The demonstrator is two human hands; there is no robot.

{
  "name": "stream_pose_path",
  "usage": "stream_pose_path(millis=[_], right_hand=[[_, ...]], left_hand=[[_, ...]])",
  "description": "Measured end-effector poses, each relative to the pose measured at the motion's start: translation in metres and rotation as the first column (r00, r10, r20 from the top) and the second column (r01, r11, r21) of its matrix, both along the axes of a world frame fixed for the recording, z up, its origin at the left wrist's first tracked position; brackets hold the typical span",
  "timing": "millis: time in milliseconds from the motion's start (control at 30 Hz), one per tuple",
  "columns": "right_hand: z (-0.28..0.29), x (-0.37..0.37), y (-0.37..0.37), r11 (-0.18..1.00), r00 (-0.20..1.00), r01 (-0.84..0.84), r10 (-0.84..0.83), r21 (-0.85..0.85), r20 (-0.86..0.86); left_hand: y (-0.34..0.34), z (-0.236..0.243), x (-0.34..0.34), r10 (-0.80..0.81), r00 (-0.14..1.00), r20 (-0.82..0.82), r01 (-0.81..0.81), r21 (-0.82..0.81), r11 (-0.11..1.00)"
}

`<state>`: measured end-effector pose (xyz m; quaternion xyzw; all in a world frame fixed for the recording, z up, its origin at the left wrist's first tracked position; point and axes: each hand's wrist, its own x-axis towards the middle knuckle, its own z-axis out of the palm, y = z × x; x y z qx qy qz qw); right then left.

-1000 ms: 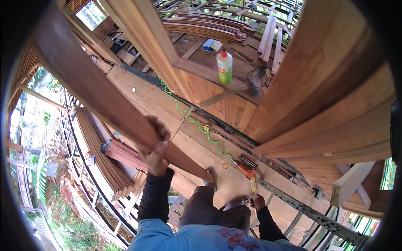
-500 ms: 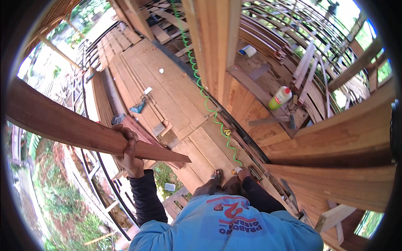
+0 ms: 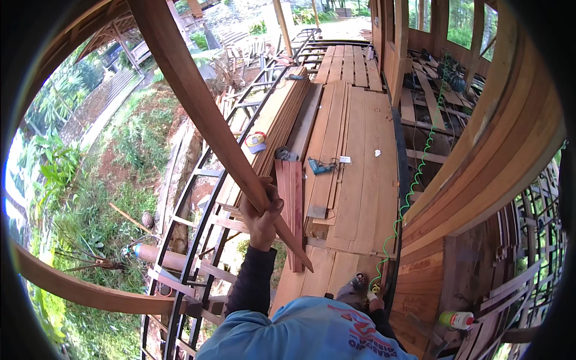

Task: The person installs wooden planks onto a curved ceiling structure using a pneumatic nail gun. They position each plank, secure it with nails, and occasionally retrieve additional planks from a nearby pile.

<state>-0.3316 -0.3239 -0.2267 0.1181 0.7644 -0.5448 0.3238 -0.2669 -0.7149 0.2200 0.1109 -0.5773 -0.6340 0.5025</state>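
Observation:
A long brown wooden plank point(image 3: 201, 99) slants from the top left down toward my body and tapers to a pointed end. My left hand point(image 3: 262, 219) grips it near that lower end, the fingers wrapped round it. Low beside my right leg, my right hand point(image 3: 376, 303) is closed at the lower end of a green coiled hose point(image 3: 393, 235). A small pale fitting shows at that hand, partly hidden by the fingers. Behind the plank's tip lie reddish boards point(image 3: 290, 201) on the floor.
A teal power drill point(image 3: 323, 166) lies on the floorboards point(image 3: 366, 198). Left of it are stacked long boards point(image 3: 282, 126) with a cap point(image 3: 255, 142) on them. A black metal frame point(image 3: 201, 198) edges the drop to grass. Upright boards point(image 3: 510, 144) and a bottle point(image 3: 457, 320) are on the right.
The view has swung left. The plank, still in my left hand, has turned from nearly level to steeply slanted in the picture. My right hand stays low at the hose end.

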Motion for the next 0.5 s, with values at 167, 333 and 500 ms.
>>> stream_pose_path(millis=[167, 333, 500], right_hand=[[-0.021, -0.096, 0.003, 1.000, 1.000, -0.019, 0.019, 0.015, -0.007], [0.003, -0.172, -0.015, 1.000, 0.974, -0.005, 0.011, -0.027, 0.228], [-0.042, -0.225, -0.042, 0.998, 0.987, 0.066, -0.062, -0.022, 0.151]], left_hand=[[-0.014, 0.001, -0.042, 0.140, 0.987, -0.076, -0.139, 0.015, 0.990], [-0.023, 0.008, -0.065, 0.257, 0.965, -0.049, -0.256, 0.031, 0.966], [-0.047, 0.008, -0.121, 0.260, 0.959, -0.112, -0.260, 0.010, 0.965]])
